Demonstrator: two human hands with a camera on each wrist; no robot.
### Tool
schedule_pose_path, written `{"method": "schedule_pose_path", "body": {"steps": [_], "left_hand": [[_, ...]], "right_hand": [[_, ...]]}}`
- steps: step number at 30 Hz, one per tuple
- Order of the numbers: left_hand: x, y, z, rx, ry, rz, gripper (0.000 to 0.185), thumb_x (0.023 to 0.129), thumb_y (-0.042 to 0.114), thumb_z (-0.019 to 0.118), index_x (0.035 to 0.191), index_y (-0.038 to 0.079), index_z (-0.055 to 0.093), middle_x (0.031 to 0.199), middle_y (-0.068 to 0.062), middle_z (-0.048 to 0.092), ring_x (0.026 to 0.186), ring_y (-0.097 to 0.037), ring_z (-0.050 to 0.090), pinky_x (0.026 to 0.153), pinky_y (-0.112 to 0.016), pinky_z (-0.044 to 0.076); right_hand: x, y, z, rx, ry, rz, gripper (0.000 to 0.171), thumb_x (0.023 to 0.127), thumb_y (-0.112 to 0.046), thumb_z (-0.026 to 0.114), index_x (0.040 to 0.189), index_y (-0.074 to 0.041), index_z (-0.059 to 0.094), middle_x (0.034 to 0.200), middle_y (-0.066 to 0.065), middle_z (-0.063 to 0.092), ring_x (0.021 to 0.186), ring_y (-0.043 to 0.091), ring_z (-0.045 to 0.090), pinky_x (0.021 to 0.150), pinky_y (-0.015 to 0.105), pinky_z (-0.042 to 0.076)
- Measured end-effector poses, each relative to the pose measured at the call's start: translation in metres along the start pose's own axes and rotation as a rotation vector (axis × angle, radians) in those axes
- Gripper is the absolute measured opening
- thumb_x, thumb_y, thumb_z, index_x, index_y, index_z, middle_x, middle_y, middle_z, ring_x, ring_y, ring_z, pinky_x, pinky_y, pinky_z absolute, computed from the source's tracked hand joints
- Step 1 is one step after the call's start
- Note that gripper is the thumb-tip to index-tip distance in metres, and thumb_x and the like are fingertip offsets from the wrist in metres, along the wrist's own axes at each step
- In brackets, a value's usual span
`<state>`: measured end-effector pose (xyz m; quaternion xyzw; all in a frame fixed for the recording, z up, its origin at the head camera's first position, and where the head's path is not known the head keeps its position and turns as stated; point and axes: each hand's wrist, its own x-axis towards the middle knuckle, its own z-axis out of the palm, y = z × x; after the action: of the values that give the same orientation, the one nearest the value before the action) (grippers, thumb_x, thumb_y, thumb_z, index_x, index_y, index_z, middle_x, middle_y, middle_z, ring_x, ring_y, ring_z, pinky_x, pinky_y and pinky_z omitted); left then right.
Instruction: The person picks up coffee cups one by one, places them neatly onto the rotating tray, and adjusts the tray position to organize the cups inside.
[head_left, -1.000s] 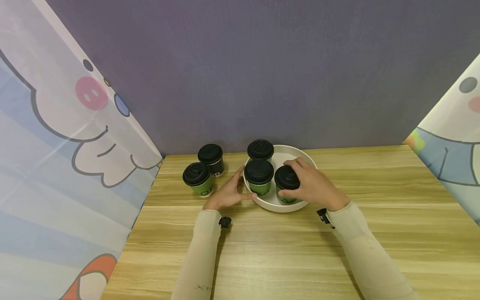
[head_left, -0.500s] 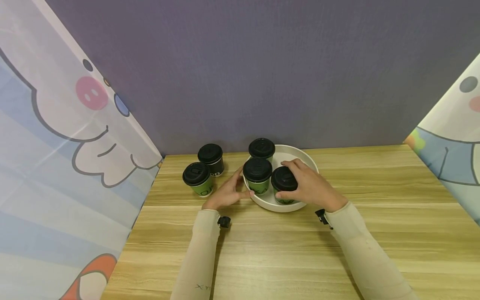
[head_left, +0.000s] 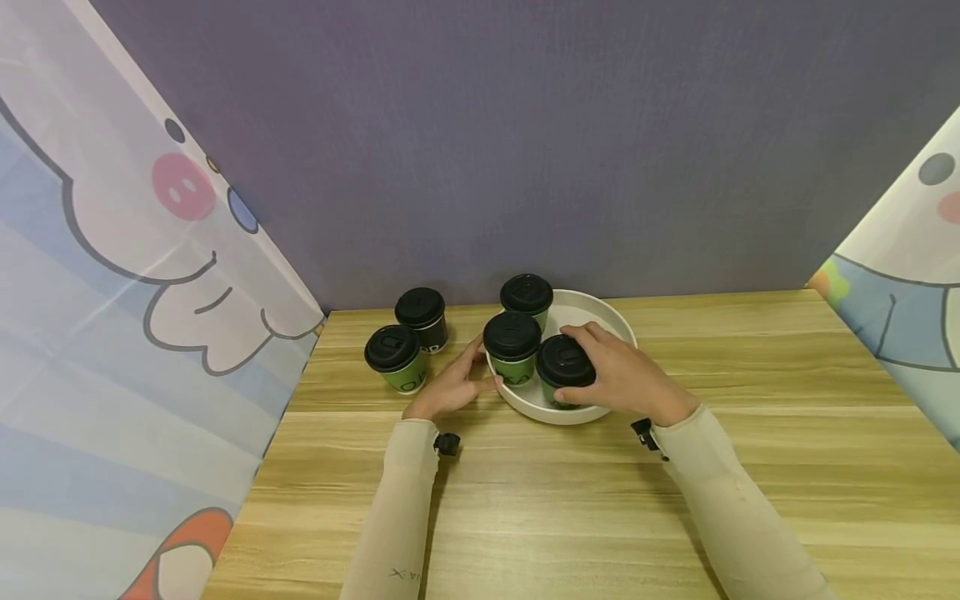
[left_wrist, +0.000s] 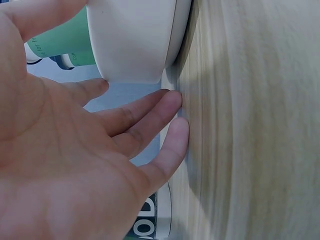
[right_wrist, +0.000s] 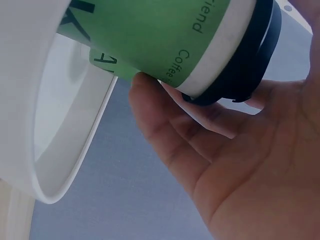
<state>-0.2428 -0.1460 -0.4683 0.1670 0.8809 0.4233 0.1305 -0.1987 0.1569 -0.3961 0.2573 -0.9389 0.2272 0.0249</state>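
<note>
Right hand curled around lidded paper cup inside white tray; left hand open against tray wall. Likely light, crushable; best gripped below lid.

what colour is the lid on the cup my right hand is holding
Black. The lid sits on a green cup held by the right hand; clearest in the head view.

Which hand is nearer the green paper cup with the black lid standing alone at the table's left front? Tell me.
Left. The left hand rests against the white round tray, just right of that green paper cup; the right hand grips a tray cup farther right.
</note>
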Motion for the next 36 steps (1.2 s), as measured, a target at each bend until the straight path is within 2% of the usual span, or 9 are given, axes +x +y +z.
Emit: {"method": "schedule_pose_path", "body": {"steps": [15,22,25,29,36], "left_hand": [[0.002,-0.001,0.001,0.020,0.031,-0.001,0.077,0.102,0.033,0.061,0.165,0.034,0.017,0.146,-0.012,0.057,0.135,-0.030,0.055,0.116,-0.051,0.040],[0.003,0.001,0.001,0.001,0.040,0.000,0.069,0.106,0.029,0.053,0.165,0.022,0.020,0.144,-0.015,0.058,0.130,-0.028,0.059,0.112,-0.048,0.044],[0.004,0.002,0.003,0.016,0.053,-0.010,0.065,0.108,0.032,0.048,0.165,0.024,0.020,0.144,-0.015,0.059,0.130,-0.029,0.059,0.111,-0.049,0.045],[0.005,0.002,0.004,0.044,0.072,-0.022,0.061,0.110,0.036,0.043,0.165,0.027,0.020,0.144,-0.015,0.060,0.130,-0.031,0.060,0.112,-0.050,0.044],[0.006,0.002,0.006,0.102,0.103,-0.048,0.058,0.111,0.036,0.040,0.165,0.026,0.022,0.145,-0.014,0.060,0.133,-0.031,0.059,0.115,-0.051,0.042]], "right_hand": [[0.002,-0.002,0.006,0.053,-0.019,0.010,0.098,0.079,-0.057,0.083,0.154,-0.008,0.042,0.140,0.014,0.054,0.121,0.035,0.062,0.098,0.055,0.052],[-0.001,-0.003,0.004,0.063,-0.035,-0.011,0.101,0.079,-0.058,0.083,0.157,-0.011,0.038,0.142,0.015,0.053,0.122,0.037,0.062,0.100,0.057,0.051],[-0.001,-0.002,0.002,0.074,-0.047,-0.016,0.102,0.080,-0.057,0.083,0.158,-0.013,0.036,0.144,0.014,0.052,0.119,0.036,0.063,0.098,0.056,0.052],[-0.002,0.000,-0.001,0.111,-0.063,-0.022,0.100,0.080,-0.052,0.084,0.158,-0.014,0.035,0.143,0.011,0.052,0.113,0.033,0.065,0.092,0.051,0.055],[-0.002,0.011,-0.009,0.130,-0.081,-0.036,0.083,0.085,-0.027,0.081,0.155,-0.011,0.039,0.141,0.012,0.052,0.114,0.031,0.062,0.089,0.047,0.054]]}}
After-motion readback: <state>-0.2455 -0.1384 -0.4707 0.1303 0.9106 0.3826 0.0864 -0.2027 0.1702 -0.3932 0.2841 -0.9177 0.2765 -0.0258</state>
